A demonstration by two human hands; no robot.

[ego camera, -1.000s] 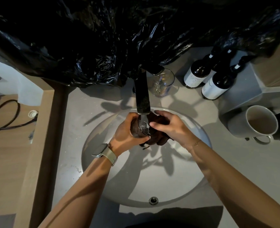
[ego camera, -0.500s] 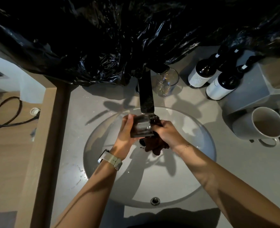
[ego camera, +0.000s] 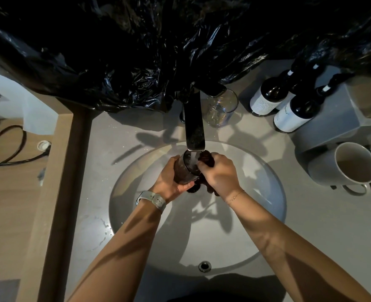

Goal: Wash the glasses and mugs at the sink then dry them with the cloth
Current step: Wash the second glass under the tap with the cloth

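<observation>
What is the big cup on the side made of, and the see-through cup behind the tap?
The mug looks like glazed ceramic: solid, pale, thick-walled, softly shiny. The tumbler behind the tap looks like clear glass, since the counter shows through it; clear plastic can't be ruled out.

black plastic sheeting [ego camera: 136, 51] hangs above dark labelled bottles [ego camera: 293, 110]; a cable [ego camera: 3, 147] lies left.

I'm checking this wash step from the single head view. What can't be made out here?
- Glass held under the faucet: the left hand covers its base; how clean it is cannot be told.
- Dark cloth: mostly hidden by the right hand.
- Bottle label: print too small.
- Wall behind: covered by black plastic.
- Dark object beside the mug: cut off by the right edge.
</observation>
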